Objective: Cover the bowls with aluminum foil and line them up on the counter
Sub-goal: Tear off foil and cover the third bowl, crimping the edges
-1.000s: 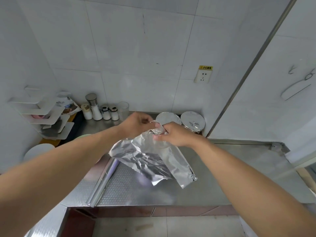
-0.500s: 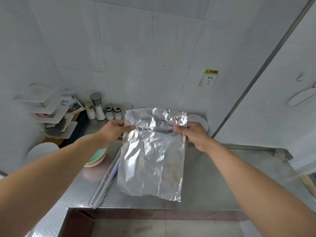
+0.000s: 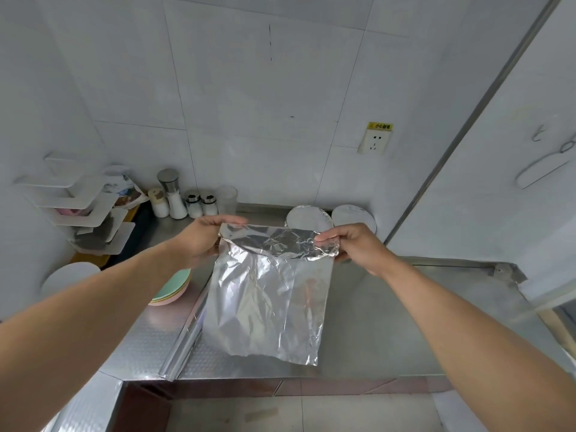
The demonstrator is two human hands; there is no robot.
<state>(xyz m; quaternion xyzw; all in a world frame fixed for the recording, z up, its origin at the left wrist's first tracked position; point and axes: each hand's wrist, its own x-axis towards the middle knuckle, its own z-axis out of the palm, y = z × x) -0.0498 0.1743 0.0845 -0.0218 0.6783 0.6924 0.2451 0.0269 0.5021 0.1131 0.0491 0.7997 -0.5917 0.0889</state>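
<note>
A crinkled sheet of aluminum foil (image 3: 268,304) hangs in the air over the steel counter (image 3: 389,322). My left hand (image 3: 199,238) pinches its top left corner and my right hand (image 3: 352,244) pinches its top right corner, with the top edge folded over toward me. Two foil-covered bowls (image 3: 307,217) (image 3: 353,216) stand side by side at the back of the counter by the wall. A stack of uncovered green and pink bowls (image 3: 173,291) sits on the counter left of the foil, partly hidden by my left forearm.
A foil roll (image 3: 184,347) lies along the counter below the sheet. Salt and spice shakers (image 3: 174,198) line the back wall at left, beside a white tiered rack (image 3: 81,210). A white plate (image 3: 70,277) sits at far left. The counter's front edge drops to the floor.
The foil was bunched between my hands, then pulled apart and spread flat. Now its top edge has folded forward and both hands have moved slightly wider apart.
</note>
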